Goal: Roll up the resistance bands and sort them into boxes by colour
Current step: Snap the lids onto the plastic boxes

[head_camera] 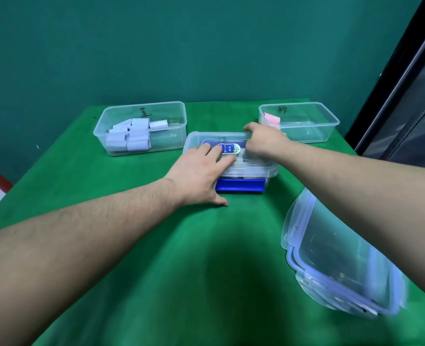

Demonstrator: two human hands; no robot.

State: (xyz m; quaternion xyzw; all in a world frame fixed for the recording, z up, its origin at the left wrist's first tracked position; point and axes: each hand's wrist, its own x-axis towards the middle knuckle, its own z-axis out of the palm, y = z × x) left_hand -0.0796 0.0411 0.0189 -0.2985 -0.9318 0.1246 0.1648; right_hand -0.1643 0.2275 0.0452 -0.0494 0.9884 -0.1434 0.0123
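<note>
On the green table [136, 245], the left hand [199, 176] lay flat with fingers spread on the clear lid [251, 163] of the middle box [241, 187], which showed a blue base. The right hand [263, 139] curled its fingers over that lid's far edge. Rolled pale lavender bands [131, 134] filled the far-left clear box [141, 128]; a rolled pink band [271, 119] sat in the far-right clear box [303, 121]. A large clip-lock container [341, 258] stood near right, blurred.
</note>
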